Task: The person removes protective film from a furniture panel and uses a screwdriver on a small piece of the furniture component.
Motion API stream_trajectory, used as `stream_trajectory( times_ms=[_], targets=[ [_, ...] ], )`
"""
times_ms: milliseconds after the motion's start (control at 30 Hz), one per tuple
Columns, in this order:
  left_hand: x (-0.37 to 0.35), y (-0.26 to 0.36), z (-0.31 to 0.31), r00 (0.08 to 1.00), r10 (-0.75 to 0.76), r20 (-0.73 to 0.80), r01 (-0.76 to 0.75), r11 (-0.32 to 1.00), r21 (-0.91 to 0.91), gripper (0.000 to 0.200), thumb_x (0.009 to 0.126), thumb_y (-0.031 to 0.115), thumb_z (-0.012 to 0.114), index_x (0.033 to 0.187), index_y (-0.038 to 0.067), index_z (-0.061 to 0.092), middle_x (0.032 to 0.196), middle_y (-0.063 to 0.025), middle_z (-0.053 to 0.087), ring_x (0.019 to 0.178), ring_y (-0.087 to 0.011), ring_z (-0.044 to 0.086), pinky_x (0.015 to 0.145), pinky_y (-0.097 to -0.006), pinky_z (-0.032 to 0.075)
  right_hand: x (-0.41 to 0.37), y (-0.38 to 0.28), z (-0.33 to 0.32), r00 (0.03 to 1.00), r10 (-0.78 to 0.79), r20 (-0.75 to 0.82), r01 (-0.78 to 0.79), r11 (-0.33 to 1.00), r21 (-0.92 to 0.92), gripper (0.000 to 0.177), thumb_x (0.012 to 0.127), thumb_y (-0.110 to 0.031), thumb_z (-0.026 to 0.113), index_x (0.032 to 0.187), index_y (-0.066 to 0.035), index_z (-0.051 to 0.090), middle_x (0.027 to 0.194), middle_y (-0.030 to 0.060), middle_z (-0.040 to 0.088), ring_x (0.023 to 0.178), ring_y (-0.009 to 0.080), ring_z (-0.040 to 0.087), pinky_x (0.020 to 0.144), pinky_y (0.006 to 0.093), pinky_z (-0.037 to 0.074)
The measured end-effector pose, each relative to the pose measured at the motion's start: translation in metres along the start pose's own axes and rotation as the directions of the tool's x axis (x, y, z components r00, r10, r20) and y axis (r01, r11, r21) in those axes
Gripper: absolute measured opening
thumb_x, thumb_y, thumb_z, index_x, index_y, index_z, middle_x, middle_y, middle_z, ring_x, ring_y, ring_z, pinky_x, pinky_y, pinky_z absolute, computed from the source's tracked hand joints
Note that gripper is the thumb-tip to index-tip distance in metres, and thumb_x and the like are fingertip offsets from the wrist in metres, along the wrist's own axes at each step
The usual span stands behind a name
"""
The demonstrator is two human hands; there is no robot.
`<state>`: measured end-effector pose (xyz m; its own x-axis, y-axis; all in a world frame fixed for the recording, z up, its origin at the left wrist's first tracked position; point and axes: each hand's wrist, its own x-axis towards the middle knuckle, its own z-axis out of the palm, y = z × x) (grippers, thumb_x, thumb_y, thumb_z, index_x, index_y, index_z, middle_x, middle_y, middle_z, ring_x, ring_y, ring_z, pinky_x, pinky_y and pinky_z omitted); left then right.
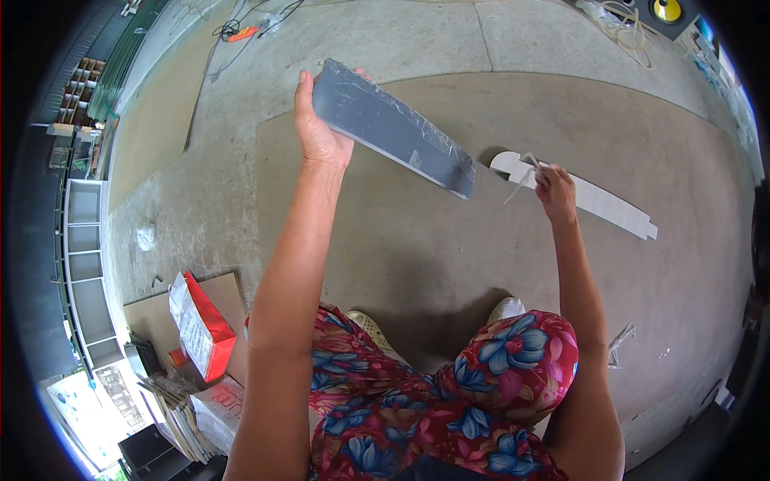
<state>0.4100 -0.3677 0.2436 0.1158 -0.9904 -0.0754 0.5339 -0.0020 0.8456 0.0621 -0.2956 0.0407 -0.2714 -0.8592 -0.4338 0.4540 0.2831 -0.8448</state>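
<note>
My left hand [322, 138] is closed around the upper end of a long dark grey box-like piece [393, 128], tilted down to the right, with scuffed, shiny edges like clear film. Some of its fingers are hidden behind the piece. Further right, my right hand [558, 194] is pinched on a thin pale strip [529, 163], whose loose ends stick out toward the left. Beneath that hand a long flat white piece [613, 210] with a rounded, notched end lies on the brown floor sheet. The strip's material is hard to make out.
A red and white bag [207, 329] stands at the left on a brown board. Flat boards [172, 413] lean at lower left, near a white frame rack [87, 264]. Cables and an orange power strip [243, 34] lie at the back. Clear plastic scraps [619, 346] lie at right.
</note>
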Motion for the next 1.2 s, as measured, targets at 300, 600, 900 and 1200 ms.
stream_trajectory(
  times_ms=[300, 600, 900, 1200],
  targets=[
    [-0.011, -0.006, 0.026, 0.981, -0.004, 0.194, 0.0, 1.0, 0.024, 0.059, 0.091, 0.05, 0.036, 0.115, -0.002, 0.05, 0.113, -0.0201, 0.056, 0.11, -0.0325, 0.052, 0.095, -0.0422, 0.04, -0.069, -0.111, 0.197, 0.7, -0.427, 0.573, 0.624, 0.756, -0.198, 0.011, 0.083, -0.014, 0.065, 0.083, -0.004, 0.059, 0.068, -0.0024, 0.054, 0.06, 0.0046, 0.047, 0.053, 0.0223, 0.041],
    [-0.017, -0.006, 0.033, 0.982, 0.022, 0.19, -0.024, 1.0, 0.007, 0.053, 0.093, 0.047, 0.039, 0.114, 0.0, 0.052, 0.111, -0.0121, 0.057, 0.105, -0.0218, 0.053, 0.094, -0.0356, 0.039, -0.094, -0.121, 0.257, 0.599, -0.533, 0.597, 0.761, 0.611, -0.218, 0.014, 0.076, -0.009, 0.07, 0.077, 0.0, 0.06, 0.068, 0.006, 0.062, 0.062, 0.0108, 0.056, 0.06, 0.0261, 0.047],
    [-0.017, -0.006, 0.036, 0.979, 0.013, 0.203, -0.019, 0.999, 0.03, 0.052, 0.093, 0.046, 0.039, 0.115, 0.001, 0.053, 0.111, -0.0096, 0.058, 0.106, -0.0197, 0.051, 0.094, -0.0345, 0.037, -0.085, -0.121, 0.256, 0.407, -0.705, 0.581, 0.913, 0.306, -0.269, 0.012, 0.074, -0.009, 0.069, 0.08, -0.003, 0.061, 0.075, 0.0082, 0.062, 0.064, 0.0197, 0.061, 0.06, 0.0305, 0.049],
    [-0.018, -0.01, 0.042, 0.984, 0.059, 0.169, -0.068, 0.996, 0.051, 0.051, 0.093, 0.046, 0.04, 0.114, 0.002, 0.054, 0.111, -0.0085, 0.058, 0.106, -0.019, 0.051, 0.094, -0.0341, 0.037, -0.079, -0.119, 0.259, 0.123, -0.778, 0.616, 0.917, -0.149, -0.37, 0.009, 0.071, -0.009, 0.064, 0.076, -0.006, 0.057, 0.069, 0.0072, 0.056, 0.065, 0.0261, 0.06, 0.056, 0.0349, 0.05]
  ],
)
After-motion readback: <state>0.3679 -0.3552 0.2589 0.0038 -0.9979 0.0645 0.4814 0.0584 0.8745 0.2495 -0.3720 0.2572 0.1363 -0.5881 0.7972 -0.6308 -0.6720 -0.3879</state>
